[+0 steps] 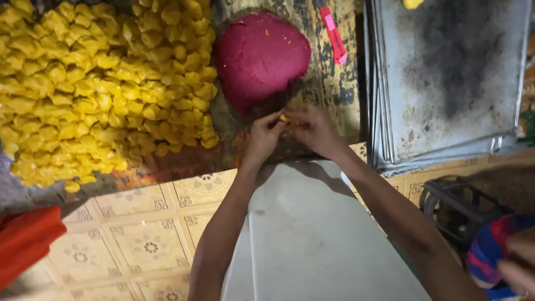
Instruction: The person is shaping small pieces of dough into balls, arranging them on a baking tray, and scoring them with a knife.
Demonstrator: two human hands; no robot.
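Dough mound (261,56) lies between pieces (100,83) and trays (451,78).

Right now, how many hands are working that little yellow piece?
2: the left hand and right hand meet below the red dough mound, pinching one yellow piece. A fingertip at the lower right corner may be someone else's.

A red cloth (25,239), stacked metal trays (446,78), a pink tool (333,34).

Magenta dough mound (262,56) — yellow pieces (106,83)
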